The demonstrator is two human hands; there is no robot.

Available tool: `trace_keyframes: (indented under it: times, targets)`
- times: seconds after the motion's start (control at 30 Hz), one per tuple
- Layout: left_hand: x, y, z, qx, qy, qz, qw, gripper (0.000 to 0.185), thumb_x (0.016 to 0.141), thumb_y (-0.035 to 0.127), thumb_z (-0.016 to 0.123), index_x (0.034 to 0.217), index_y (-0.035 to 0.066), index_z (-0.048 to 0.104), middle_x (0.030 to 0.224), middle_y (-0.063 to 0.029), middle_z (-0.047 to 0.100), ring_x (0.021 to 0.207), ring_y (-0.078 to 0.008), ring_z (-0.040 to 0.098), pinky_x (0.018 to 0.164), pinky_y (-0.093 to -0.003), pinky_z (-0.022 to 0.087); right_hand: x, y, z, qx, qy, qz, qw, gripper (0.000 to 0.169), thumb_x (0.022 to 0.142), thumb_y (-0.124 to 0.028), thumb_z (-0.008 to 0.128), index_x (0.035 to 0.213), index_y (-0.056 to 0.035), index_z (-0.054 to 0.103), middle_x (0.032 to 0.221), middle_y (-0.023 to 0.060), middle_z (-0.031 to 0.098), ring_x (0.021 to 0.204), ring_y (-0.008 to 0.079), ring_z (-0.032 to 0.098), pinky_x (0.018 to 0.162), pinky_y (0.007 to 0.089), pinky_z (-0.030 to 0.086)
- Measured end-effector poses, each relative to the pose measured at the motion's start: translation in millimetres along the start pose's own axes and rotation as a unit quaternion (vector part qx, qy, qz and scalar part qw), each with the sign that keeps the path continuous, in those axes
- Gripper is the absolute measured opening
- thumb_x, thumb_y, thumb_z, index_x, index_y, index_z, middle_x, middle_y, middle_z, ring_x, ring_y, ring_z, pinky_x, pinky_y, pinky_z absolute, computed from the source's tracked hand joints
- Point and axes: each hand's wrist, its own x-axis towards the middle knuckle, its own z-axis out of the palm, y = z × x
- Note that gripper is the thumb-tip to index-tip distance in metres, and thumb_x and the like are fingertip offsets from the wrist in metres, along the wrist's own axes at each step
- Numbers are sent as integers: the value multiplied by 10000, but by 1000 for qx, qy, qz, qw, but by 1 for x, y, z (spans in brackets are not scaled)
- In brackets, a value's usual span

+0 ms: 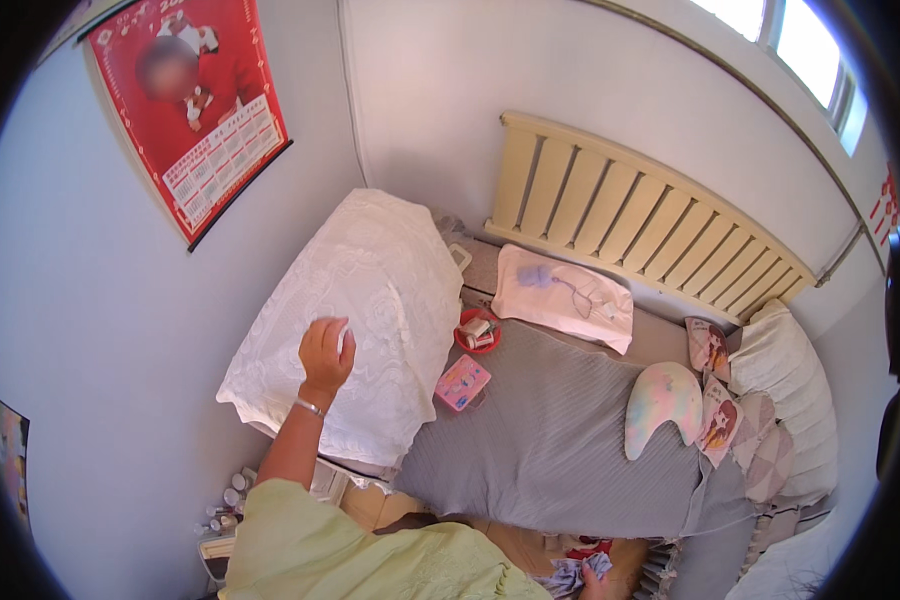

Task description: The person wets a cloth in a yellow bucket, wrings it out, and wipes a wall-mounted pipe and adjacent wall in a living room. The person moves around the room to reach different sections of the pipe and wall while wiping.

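My left hand (326, 356), with a silver-coloured bracelet at the wrist, is over a white lace-patterned cover (375, 300) draped over a raised form on the left. Its fingers are curled, and white shows in the gap by the thumb; I cannot tell whether it pinches anything. At the bottom edge, my right hand (593, 582) is partly in view and grips a crumpled greyish-purple cloth (570, 574). A pink decorated box (463, 382) with a handle lies right of the white cover. Behind it a red basket (461, 346) holds several small items.
A grey quilted cover (540, 442) spreads over the bed. On it rest a pastel U-shaped pillow (664, 401) and printed cushions (720, 420). A pink pillow (562, 300) lies below the cream radiator (645, 217). Bottles (229, 502) stand at lower left, below a red wall calendar (195, 97).
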Motion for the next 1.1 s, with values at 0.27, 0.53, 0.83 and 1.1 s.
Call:
trace_keyframes:
  times: [0.27,0.53,0.83,1.1]
  targets:
    - [-30,-95,17,91,17,-62,994,269,839,163,667,1088,67,636,1011,-116,614,930,-286,588,776,-411,420,-18,-24,67,-31,-65,34,997,546,845,-228,768,1283,18,555,1195,129,616,993,248,599,830,353,524]
    - [-46,-111,30,59,-4,-85,995,288,833,207,663,1085,70,631,1032,-118,613,951,-303,582,793,-431,407,-23,-26,93,-43,-105,43,993,530,841,-247,777,1260,12,580,1146,95,648,918,211,620,767,350,541]
    - [-60,-118,27,67,10,-94,993,192,888,152,617,1056,62,637,998,-88,636,948,-280,587,800,-393,408,0,-38,141,-110,-176,102,973,364,843,-61,686,1197,-29,603,1038,-3,649,917,107,594,848,271,471]
    - [-59,-123,35,41,-2,-109,993,159,917,134,586,1016,22,641,969,-117,634,894,-297,592,772,-397,449,-4,-35,157,-155,-202,121,959,391,826,-123,730,1182,-22,604,1032,-1,639,928,104,582,845,276,478]
